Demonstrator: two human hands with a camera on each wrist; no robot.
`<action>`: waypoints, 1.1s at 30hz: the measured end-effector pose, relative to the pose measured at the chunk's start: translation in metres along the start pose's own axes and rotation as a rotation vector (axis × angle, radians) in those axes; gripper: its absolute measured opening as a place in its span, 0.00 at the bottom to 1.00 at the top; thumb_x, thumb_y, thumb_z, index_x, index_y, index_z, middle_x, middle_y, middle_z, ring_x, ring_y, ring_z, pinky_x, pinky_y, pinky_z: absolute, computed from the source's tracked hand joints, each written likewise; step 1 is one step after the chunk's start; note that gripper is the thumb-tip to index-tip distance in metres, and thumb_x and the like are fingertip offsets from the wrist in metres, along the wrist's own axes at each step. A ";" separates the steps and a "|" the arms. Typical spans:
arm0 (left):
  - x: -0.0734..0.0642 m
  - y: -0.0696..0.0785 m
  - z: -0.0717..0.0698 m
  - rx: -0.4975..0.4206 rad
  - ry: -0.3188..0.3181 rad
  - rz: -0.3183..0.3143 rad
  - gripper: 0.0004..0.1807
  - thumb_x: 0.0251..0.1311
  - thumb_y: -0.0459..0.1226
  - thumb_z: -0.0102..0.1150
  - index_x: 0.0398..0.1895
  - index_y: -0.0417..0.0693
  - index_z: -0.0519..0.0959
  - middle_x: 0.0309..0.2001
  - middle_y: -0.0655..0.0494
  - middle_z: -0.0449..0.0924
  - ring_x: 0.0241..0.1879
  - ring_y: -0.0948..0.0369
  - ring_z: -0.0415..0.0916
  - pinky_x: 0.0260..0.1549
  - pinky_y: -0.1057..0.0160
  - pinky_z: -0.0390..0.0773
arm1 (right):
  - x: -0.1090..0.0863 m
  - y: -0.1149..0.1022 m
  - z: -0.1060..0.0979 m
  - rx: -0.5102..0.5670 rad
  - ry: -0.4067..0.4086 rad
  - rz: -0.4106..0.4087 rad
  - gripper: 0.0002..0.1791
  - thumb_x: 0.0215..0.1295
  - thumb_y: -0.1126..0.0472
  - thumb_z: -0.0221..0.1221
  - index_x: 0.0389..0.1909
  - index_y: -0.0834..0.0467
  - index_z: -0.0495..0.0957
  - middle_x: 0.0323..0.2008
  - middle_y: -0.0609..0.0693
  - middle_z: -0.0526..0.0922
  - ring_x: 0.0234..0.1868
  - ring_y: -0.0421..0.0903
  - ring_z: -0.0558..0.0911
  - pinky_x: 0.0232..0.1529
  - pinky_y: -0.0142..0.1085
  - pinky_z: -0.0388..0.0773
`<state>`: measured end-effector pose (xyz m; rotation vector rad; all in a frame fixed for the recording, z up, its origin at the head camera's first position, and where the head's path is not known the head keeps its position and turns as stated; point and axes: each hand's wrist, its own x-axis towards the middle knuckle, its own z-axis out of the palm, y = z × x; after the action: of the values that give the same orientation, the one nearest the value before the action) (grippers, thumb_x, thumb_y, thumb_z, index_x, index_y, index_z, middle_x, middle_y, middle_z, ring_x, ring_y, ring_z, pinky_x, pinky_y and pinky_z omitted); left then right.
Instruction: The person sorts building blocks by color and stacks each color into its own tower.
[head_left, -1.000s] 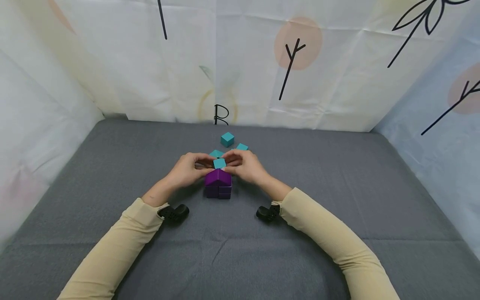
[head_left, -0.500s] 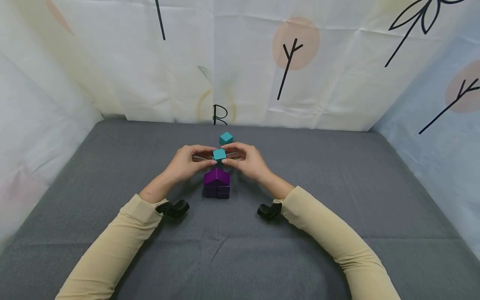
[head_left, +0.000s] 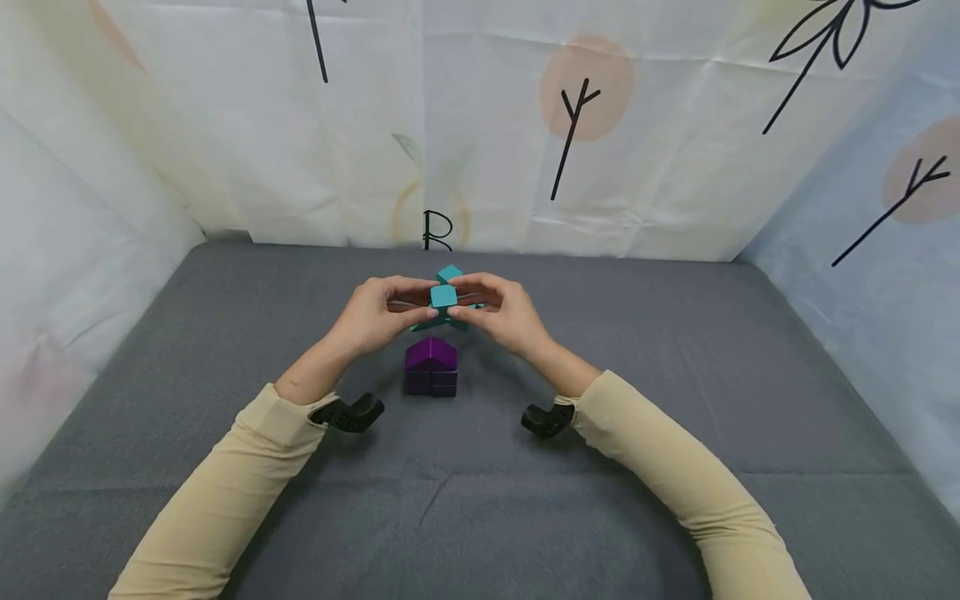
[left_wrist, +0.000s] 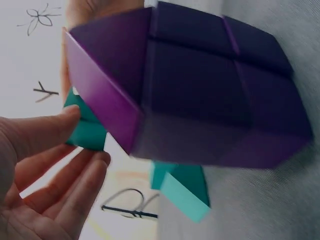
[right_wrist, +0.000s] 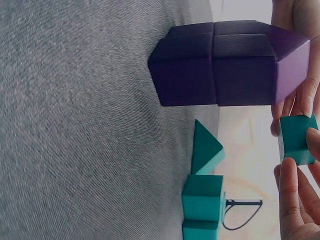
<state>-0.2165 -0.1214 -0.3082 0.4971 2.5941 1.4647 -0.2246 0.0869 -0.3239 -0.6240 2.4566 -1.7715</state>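
Observation:
Both hands pinch a small teal cube [head_left: 443, 297] between thumb and fingertips, my left hand [head_left: 378, 314] on its left side and my right hand [head_left: 512, 315] on its right. In the right wrist view the cube [right_wrist: 297, 139] is raised well above the cloth, fingertips on opposite sides of it. Nearer the body stands a house-shaped stack of purple blocks [head_left: 431, 368] with a pitched roof piece on top; neither hand touches it. The stack partly covers the cube [left_wrist: 90, 134] in the left wrist view.
Behind the stack, a teal triangular block [right_wrist: 206, 149] and teal cubes [right_wrist: 202, 197] rest on the grey cloth [head_left: 637, 350]. Another teal block [head_left: 450, 273] shows just beyond the hands. A patterned fabric backdrop [head_left: 495, 125] stands behind the table.
Both hands have moved the teal cube up the view and away from the purple stack, keeping their pinch. The purple stack stays where it was.

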 end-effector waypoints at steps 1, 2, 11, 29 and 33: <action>0.000 0.003 0.000 0.001 0.002 -0.004 0.23 0.62 0.36 0.62 0.61 0.45 0.75 0.53 0.45 0.80 0.53 0.51 0.79 0.49 0.58 0.81 | -0.001 -0.001 -0.001 0.001 0.002 -0.005 0.21 0.61 0.65 0.64 0.55 0.61 0.77 0.53 0.56 0.81 0.51 0.52 0.82 0.47 0.37 0.81; 0.000 0.005 0.001 0.003 0.004 -0.007 0.23 0.62 0.36 0.62 0.61 0.45 0.75 0.53 0.45 0.80 0.53 0.51 0.79 0.49 0.58 0.81 | -0.002 -0.002 -0.003 0.003 0.003 -0.009 0.21 0.61 0.65 0.64 0.55 0.61 0.77 0.52 0.57 0.81 0.51 0.52 0.82 0.47 0.36 0.81; -0.004 0.028 0.009 -0.004 0.023 -0.028 0.25 0.61 0.37 0.62 0.63 0.47 0.74 0.54 0.45 0.80 0.53 0.52 0.79 0.50 0.56 0.80 | -0.013 -0.014 -0.017 -0.019 0.006 -0.057 0.20 0.61 0.65 0.64 0.55 0.60 0.77 0.52 0.55 0.81 0.50 0.50 0.82 0.47 0.36 0.81; -0.016 0.056 0.052 -0.060 0.200 0.018 0.24 0.59 0.32 0.63 0.60 0.42 0.76 0.54 0.43 0.80 0.51 0.52 0.81 0.46 0.61 0.82 | -0.036 -0.016 -0.044 -0.068 0.009 -0.052 0.21 0.61 0.65 0.64 0.56 0.61 0.76 0.53 0.55 0.80 0.50 0.49 0.81 0.48 0.34 0.81; -0.017 0.059 0.064 -0.092 0.234 0.011 0.23 0.60 0.31 0.63 0.59 0.40 0.76 0.54 0.42 0.79 0.52 0.52 0.80 0.46 0.61 0.82 | -0.042 -0.014 -0.048 -0.077 0.010 -0.047 0.21 0.61 0.65 0.64 0.56 0.61 0.76 0.53 0.55 0.80 0.50 0.50 0.81 0.49 0.34 0.80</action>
<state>-0.1700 -0.0468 -0.2926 0.3489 2.6819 1.7325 -0.1955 0.1411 -0.3026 -0.6853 2.5481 -1.7074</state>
